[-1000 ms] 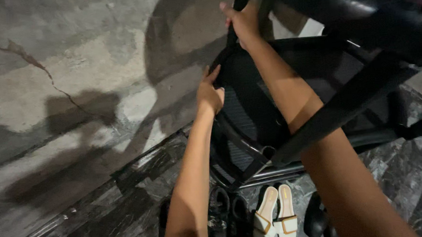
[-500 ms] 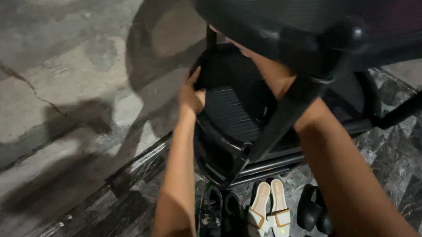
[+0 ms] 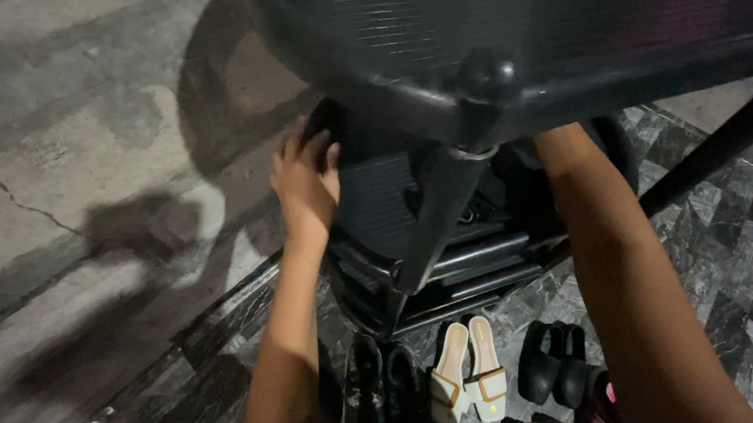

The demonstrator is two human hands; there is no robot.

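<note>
A black chair [image 3: 504, 17] hangs tilted close under the camera and fills the top of the head view, one leg [image 3: 435, 225] slanting down. Below it stands a second black chair [image 3: 385, 202] with a ribbed back, on stacked frames. My left hand [image 3: 305, 177] grips the upper left edge of that lower chair, fingers curled over it. My right forearm [image 3: 609, 257] rises behind the raised chair's rim, which hides my right hand.
Shoes line the floor in front of the chairs: black shoes [image 3: 380, 383], white sandals [image 3: 469, 373], black slides [image 3: 555, 367]. Dark marbled tiles [image 3: 732, 240] lie to the right, and cracked grey concrete [image 3: 82, 170] to the left beyond a step edge.
The raised chair has swung closer to the camera and now covers my right hand. My left hand has slid lower along the edge of the lower chair.
</note>
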